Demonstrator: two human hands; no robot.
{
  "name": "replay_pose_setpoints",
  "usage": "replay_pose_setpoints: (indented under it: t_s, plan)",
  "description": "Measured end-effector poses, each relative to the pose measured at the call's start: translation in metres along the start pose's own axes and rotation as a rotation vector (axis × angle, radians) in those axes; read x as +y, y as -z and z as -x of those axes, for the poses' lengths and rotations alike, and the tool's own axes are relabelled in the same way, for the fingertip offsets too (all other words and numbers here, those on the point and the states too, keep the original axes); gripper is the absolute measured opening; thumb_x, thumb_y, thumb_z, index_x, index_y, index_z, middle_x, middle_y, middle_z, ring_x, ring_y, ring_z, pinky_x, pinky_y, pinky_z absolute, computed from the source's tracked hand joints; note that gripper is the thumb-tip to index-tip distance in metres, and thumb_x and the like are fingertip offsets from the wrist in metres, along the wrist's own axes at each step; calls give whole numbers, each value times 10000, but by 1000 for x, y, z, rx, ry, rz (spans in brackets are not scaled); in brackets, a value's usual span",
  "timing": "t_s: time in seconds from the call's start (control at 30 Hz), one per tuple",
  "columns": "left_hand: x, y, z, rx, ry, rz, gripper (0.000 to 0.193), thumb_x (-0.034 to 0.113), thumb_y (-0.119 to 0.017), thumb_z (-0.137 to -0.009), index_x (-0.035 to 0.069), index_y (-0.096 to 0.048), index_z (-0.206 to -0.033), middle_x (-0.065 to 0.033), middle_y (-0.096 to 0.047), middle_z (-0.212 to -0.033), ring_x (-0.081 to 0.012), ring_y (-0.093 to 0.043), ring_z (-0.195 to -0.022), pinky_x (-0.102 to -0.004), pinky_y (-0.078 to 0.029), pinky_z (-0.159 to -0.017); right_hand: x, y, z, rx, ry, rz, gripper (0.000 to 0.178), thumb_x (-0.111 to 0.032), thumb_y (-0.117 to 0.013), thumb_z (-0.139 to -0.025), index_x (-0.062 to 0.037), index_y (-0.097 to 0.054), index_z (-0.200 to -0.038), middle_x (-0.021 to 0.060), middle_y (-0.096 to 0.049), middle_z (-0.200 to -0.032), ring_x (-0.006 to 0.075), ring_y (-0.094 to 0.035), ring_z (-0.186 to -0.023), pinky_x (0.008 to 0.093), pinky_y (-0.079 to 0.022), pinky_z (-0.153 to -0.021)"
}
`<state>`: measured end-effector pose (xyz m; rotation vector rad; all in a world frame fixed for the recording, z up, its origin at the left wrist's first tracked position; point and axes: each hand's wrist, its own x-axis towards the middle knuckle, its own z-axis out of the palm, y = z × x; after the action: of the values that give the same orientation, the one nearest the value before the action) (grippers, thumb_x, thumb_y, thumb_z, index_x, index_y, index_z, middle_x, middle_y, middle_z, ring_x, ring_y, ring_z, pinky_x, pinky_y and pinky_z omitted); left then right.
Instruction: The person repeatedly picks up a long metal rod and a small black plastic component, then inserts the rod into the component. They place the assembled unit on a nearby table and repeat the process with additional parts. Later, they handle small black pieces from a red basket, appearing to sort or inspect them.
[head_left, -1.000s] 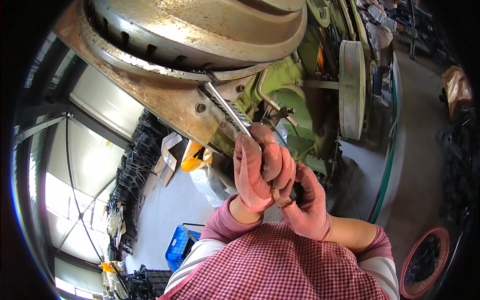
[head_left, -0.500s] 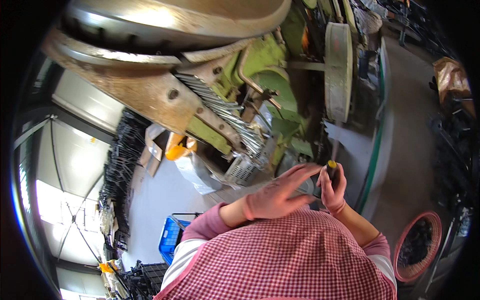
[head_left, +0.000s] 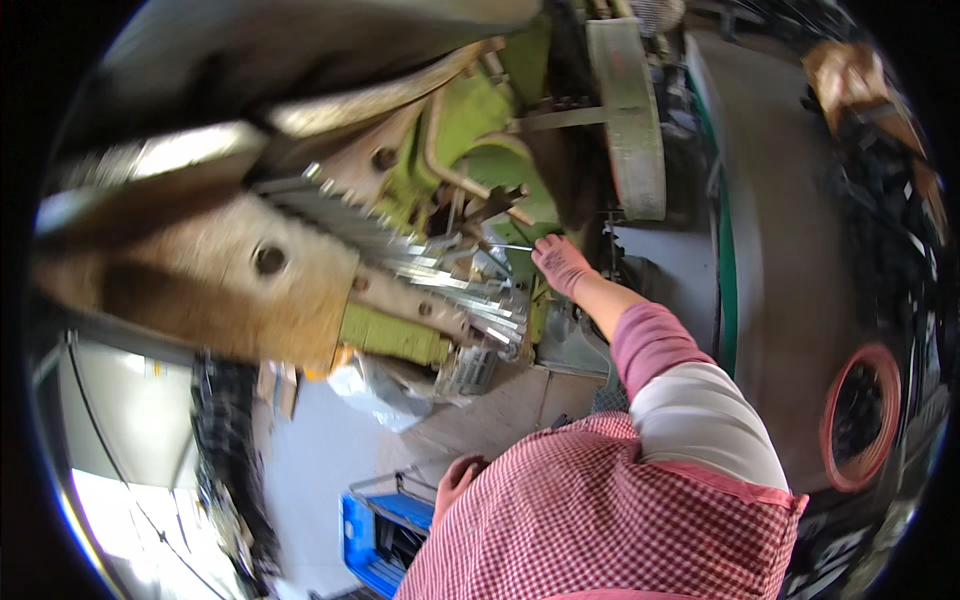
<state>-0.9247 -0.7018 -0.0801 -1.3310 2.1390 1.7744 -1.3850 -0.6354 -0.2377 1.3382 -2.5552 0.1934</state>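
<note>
My right hand (head_left: pixel 563 266), in a pink glove, reaches forward to the green machine (head_left: pixel 505 165). Its fingers are closed on a thin metal rod (head_left: pixel 514 246) pointing left into the machine. Just left of it, a row of shiny metal rods (head_left: pixel 425 262) lies slanted along the machine's side. My left hand (head_left: pixel 457 487), also gloved, is low beside my apron, above the blue crate (head_left: pixel 358 530). Its fingers are curled next to something dark; what they hold, if anything, I cannot make out. Dark parts lie inside the crate.
A large flywheel (head_left: pixel 628 120) stands right of my reaching hand. A rusty machine frame (head_left: pixel 210 265) fills the left. Clear plastic (head_left: pixel 375 392) lies on the floor below it. At the right are a pink basket (head_left: pixel 893 400) with dark parts and a brown bag (head_left: pixel 845 75).
My hands were together in front of my chest, the right around a dark, yellow-ended handle. Now the right has stretched forward to the machine, and the left has dropped toward the blue crate.
</note>
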Motion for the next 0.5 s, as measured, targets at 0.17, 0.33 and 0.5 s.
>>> replay_pose_setpoints:
  t_s: [0.17,0.33,0.5]
  plan:
    - [14,15,-57,-198,-40,-157,316,215,-572,-1024,-17,-603,-1237,-100,-679,-1112,-172,-624,-1052,-300,-485,-942,-17,-39,-7,-123,-110,367,392,-190,-463,-878,-92,-579,-1240,65,-554,-1337,250,-461,-1285,398,-317,-1168]
    - [29,5,-106,-569,-117,-370,292,208,-553,-1033,-10,-608,-1219,-90,-677,-1078,-167,-628,-1011,-297,-493,-922,-20,33,123,361,-496,-173,317,-242,-613,-760,-81,-674,-1026,127,-574,-1251,318,-491,-1220,474,-375,-1059]
    - [79,-64,-130,-924,-144,-348,293,236,-539,-1044,2,-602,-1209,-78,-665,-1056,-160,-639,-982,-304,-514,-913,-45,97,363,-75,-1199,-219,299,-246,-653,-726,-39,-671,-941,170,-655,-1001,347,-636,-1018,451,-505,-924]
